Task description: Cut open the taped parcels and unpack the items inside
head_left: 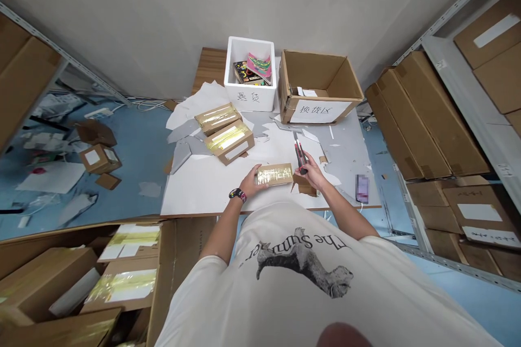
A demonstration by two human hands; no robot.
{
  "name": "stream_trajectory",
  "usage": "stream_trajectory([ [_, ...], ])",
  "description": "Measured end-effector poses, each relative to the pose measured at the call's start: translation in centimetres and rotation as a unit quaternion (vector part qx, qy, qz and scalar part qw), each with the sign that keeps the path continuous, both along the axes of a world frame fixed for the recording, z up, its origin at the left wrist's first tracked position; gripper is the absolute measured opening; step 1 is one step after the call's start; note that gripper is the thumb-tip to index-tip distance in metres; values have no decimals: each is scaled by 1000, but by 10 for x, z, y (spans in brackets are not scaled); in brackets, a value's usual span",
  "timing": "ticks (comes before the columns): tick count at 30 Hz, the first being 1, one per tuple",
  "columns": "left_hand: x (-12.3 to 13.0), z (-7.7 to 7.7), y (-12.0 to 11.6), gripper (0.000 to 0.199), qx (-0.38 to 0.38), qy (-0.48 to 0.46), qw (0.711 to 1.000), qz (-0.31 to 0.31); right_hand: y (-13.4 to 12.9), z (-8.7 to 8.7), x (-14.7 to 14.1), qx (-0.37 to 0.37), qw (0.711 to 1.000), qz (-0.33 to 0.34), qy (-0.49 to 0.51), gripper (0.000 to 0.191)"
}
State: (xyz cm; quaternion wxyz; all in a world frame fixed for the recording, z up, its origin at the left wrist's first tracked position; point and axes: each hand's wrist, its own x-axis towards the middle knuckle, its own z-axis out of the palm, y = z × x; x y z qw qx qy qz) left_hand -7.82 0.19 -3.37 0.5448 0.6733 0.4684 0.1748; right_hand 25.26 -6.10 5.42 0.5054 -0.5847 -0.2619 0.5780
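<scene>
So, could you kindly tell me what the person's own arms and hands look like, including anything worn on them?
Both arms are bare below the short sleeves of a cream-white T-shirt with a dark animal print and dark lettering. The left hand and right hand wear no gloves. A dark wristband with colourful markings circles the left wrist; the right wrist shows none.
</scene>
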Motion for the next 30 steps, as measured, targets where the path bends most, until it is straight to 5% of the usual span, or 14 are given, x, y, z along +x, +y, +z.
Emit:
stream_trajectory([
  [4,2,1,-2,121,1,-10,1000,11,7,28,-7,83,959,164,-215,73],
  [7,3,-4,-3,123,-1,-17,1000,25,4,37,-9,171,842,318,-400,70],
  [10,3,-9,-4,124,1,-23,999,28,0,41,-12,174,709,436,-526,72],
  [13,3,-11,-5,122,0,-29,999,26,1,48,-18,145,600,488,-617,78],
  [15,4,-10,-5,122,-1,-30,999,29,3,53,-22,143,554,505,-647,81],
  [21,5,-7,-6,121,-3,-39,999,31,1,61,-24,119,513,539,-657,89],
  [26,5,-4,-7,120,-2,-33,999,32,7,58,-19,122,550,514,-647,92],
  [30,5,0,-8,120,3,-30,999,32,23,61,-28,139,551,519,-639,84],
])
